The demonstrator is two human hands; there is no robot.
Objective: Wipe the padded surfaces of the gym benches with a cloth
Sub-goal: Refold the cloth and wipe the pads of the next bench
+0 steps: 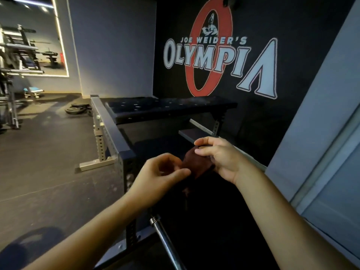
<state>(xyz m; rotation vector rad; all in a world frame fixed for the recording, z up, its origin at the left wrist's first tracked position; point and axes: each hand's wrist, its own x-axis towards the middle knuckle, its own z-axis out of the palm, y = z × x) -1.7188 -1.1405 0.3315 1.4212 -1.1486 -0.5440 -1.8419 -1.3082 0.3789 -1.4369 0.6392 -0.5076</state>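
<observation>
Pinching a crumpled dark reddish-brown cloth (194, 165), left hand (161, 173) and right hand (219, 158) grip its edges. The black padded flat bench (165, 108) at twelve o'clock is seemingly unwiped, so wiping is likely all ahead.

Our body, as seen: one left hand (161, 173), bare; one right hand (220, 158), bare. Left forearm (93, 230) and right forearm (282, 221), bare down to the view's lower edge. One dark blue rounded patch (33, 244), lower left, possibly our clothing; we cannot tell.
</observation>
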